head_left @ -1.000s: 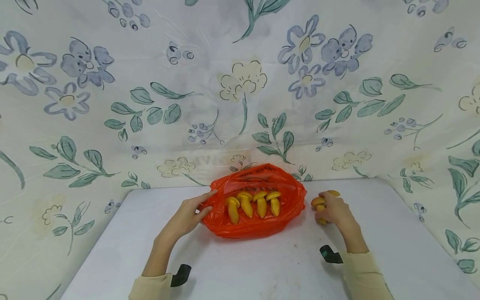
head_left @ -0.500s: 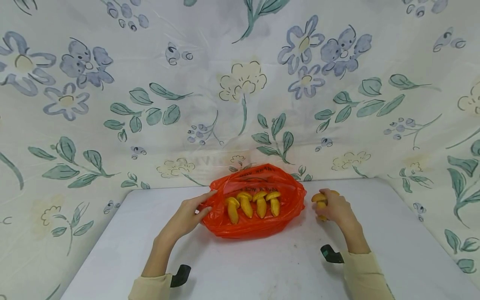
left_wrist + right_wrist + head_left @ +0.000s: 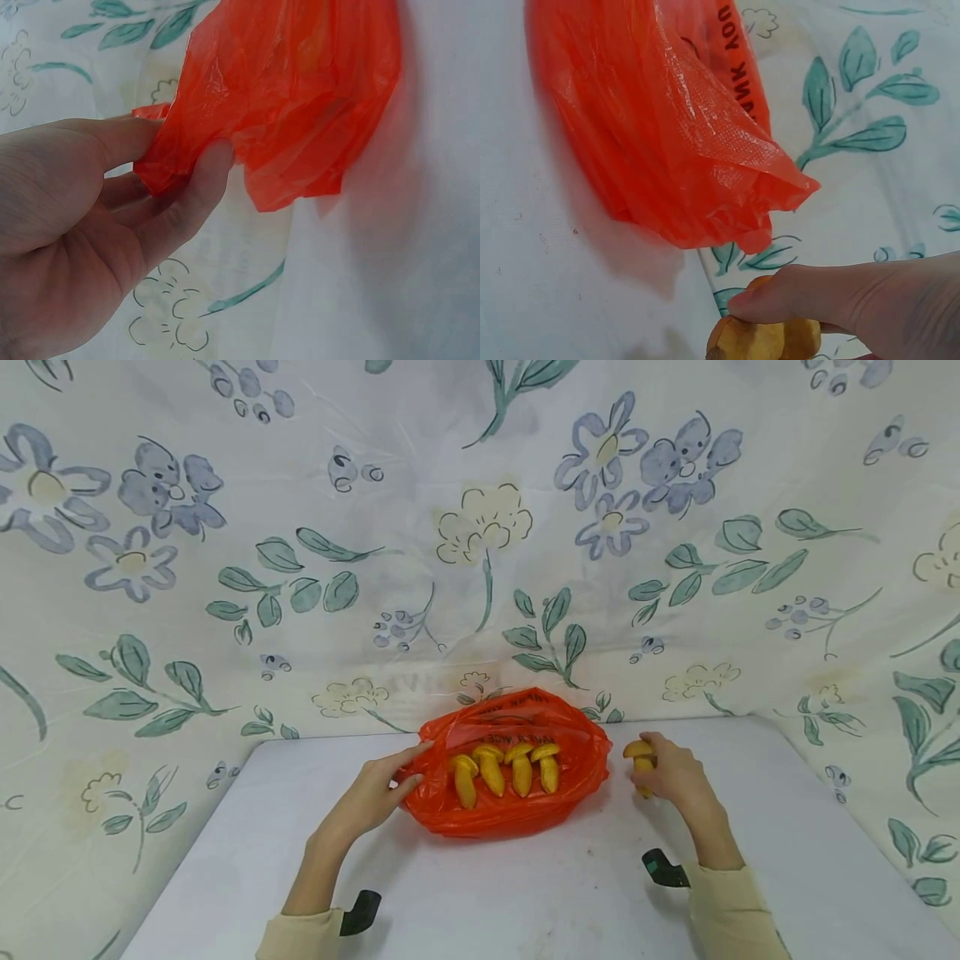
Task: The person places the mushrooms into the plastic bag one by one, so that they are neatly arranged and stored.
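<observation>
A red plastic bag (image 3: 502, 818) with dark printing lies at the table's far side, its mouth facing me. Inside it several yellow mushrooms (image 3: 522, 770) stand side by side in a row, caps up. My left hand (image 3: 375, 789) holds the bag's left edge; in the left wrist view its thumb and fingers (image 3: 214, 161) pinch the thin plastic. Right of the bag, my right hand (image 3: 673, 770) grips a yellow mushroom (image 3: 638, 750), cap up and stem down. The right wrist view shows only part of that mushroom (image 3: 754, 341) under the thumb; the rest is cut off.
The white table (image 3: 495, 893) carries a few small dark specks. Behind and beside it hangs a floral-patterned cloth (image 3: 480, 568). A dark wrist-worn piece sits by each sleeve, left (image 3: 362, 912) and right (image 3: 664, 868).
My right hand has shifted slightly to the right and raised its fingers around the mushroom, which sits a little higher. A second yellow cap behind that hand is now hidden. The left hand stays put.
</observation>
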The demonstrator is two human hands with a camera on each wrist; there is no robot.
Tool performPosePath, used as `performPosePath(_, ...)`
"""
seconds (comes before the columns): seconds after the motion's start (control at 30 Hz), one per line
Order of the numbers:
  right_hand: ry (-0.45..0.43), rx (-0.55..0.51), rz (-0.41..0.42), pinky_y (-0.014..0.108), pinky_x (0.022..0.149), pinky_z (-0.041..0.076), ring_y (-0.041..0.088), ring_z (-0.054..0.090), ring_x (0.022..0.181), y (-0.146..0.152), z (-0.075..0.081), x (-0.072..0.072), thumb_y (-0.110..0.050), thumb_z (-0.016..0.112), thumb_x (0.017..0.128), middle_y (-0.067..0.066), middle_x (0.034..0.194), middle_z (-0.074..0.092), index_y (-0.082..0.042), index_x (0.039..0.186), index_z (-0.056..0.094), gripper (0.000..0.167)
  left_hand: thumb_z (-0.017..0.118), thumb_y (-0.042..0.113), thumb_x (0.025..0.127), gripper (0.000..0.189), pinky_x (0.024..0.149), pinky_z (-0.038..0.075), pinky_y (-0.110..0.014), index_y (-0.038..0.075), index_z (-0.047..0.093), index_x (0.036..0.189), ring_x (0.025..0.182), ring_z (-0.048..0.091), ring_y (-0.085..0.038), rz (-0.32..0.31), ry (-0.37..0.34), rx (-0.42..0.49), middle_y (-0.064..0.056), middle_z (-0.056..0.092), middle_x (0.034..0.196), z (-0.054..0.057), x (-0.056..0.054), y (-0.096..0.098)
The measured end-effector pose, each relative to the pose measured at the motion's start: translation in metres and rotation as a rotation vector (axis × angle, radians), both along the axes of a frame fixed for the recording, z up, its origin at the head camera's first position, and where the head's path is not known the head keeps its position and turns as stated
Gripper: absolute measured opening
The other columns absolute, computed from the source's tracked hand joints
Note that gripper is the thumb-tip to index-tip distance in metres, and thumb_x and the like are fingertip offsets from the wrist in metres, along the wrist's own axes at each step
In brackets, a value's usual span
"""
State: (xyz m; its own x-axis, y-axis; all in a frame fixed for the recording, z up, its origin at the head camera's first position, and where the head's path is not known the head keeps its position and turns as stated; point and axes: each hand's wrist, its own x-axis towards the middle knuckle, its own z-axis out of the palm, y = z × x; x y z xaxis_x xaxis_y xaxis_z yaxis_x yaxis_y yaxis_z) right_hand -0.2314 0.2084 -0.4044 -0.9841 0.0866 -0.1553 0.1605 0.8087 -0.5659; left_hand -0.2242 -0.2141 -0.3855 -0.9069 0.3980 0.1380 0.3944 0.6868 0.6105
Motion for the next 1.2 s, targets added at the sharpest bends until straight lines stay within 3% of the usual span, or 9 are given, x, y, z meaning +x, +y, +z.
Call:
performPosePath(0.5,0.046,0.013,0.026,0.036,0.069,0.053,0.03,0.055,0.087,-0.002,0.016,0.006,-0.019,0.071,0.087,0.023,0.108,0.06,0.003,0.144,0.037,0.07,0.064,0.007,0.094,0.053,0.07,0.056,-0.017,0.011,0.049,0.144,0.091,0.064,-0.019,-0.01,0.009,0.006,-0.016,0.064,0.129,0.001,0.0,0.0)
performPosePath(1.03,0.1,-0.001,0.019,0.04,0.076,0.058,0.032,0.059,0.094,-0.009,0.026,0.008,-0.021,0.072,0.088,0.026,0.119,0.06,-0.001,0.147,0.036,0.071,0.064,0.007,0.094,0.054,0.069,0.055,-0.016,0.013,0.049,0.145,0.087,0.061,-0.017,0.001,-0.02,0.007,-0.014,0.064,0.128,0.001,-0.001,0.0)
performPosePath(1.2,0.113,-0.008,0.018,0.037,0.072,0.058,0.031,0.06,0.091,-0.013,0.032,0.011,-0.021,0.072,0.088,0.026,0.118,0.061,-0.002,0.147,0.036,0.072,0.064,0.007,0.094,0.054,0.068,0.055,-0.016,0.014,0.049,0.145,0.084,0.06,-0.015,0.007,-0.019,0.0,-0.013,0.065,0.125,0.0,-0.002,0.0)
